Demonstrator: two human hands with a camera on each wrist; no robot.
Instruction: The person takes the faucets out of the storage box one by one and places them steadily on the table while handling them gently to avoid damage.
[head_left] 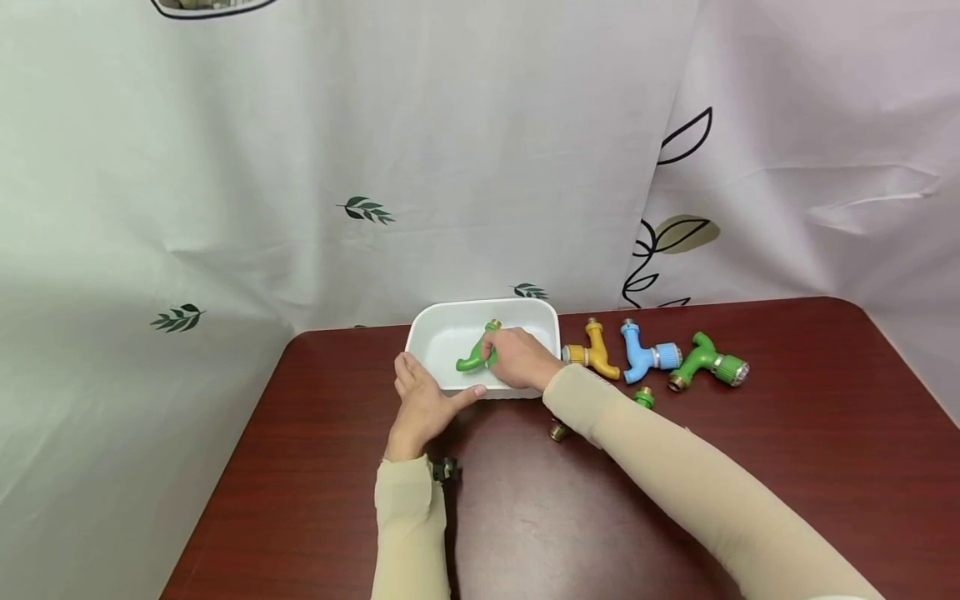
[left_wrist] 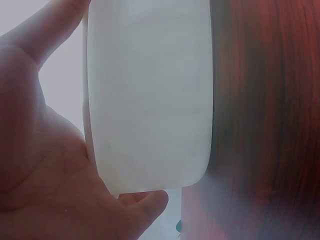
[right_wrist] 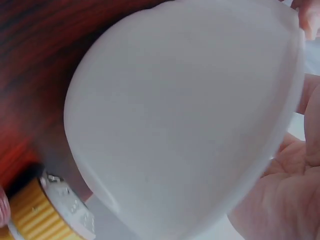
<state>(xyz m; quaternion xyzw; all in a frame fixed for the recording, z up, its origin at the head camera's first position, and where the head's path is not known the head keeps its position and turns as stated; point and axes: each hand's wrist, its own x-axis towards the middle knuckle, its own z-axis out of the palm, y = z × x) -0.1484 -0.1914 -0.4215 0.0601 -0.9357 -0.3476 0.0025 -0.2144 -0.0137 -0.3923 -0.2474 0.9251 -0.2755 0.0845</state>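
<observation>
A white plastic tub (head_left: 444,340) stands at the table's back edge. My left hand (head_left: 422,408) holds its front left corner, thumb along the near rim and fingers round the left end. In the left wrist view, the tub's side wall (left_wrist: 150,100) fills the middle beside that hand. My right hand (head_left: 517,358) reaches over the near rim and grips a green faucet (head_left: 472,364) inside the tub, its spout pointing left. The right wrist view shows the tub's outer wall (right_wrist: 185,115) hiding the faucet, with part of the right hand (right_wrist: 280,195) behind the rim.
Right of the tub lie a yellow faucet (head_left: 597,350), a blue faucet (head_left: 637,354) and another green faucet (head_left: 705,358). Nearer, a green threaded end (head_left: 644,397) and a brass end (head_left: 558,430) show round my right sleeve. A pale curtain (head_left: 480,167) hangs behind the table.
</observation>
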